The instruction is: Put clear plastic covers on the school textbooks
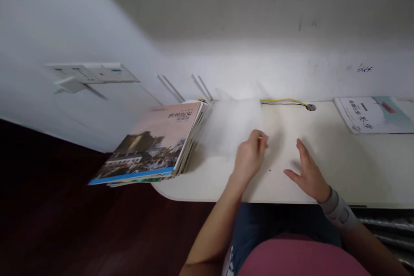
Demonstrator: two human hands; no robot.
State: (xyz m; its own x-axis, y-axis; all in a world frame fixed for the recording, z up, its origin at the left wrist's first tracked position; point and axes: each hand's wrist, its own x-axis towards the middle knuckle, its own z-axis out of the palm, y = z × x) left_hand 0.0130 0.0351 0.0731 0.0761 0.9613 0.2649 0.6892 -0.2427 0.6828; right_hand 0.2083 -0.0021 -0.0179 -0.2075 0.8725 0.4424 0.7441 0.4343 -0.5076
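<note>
My left hand [249,157] is curled closed over the white desk [355,168], gripping the edge of a white sheet or thin book [233,125] that is smeared by motion. My right hand [308,172] rests on the desk a little to the right, fingers stretched out and empty, with a grey wrist band behind it. A stack of books [152,146] with a pink history cover on top lies to the left of my left hand, overhanging the desk's left end.
A white and teal booklet [375,114] lies at the desk's far right. A yellow and black cable [284,101] runs into a hole by the wall. Wall sockets [93,73] sit on the left wall. Dark floor lies below on the left.
</note>
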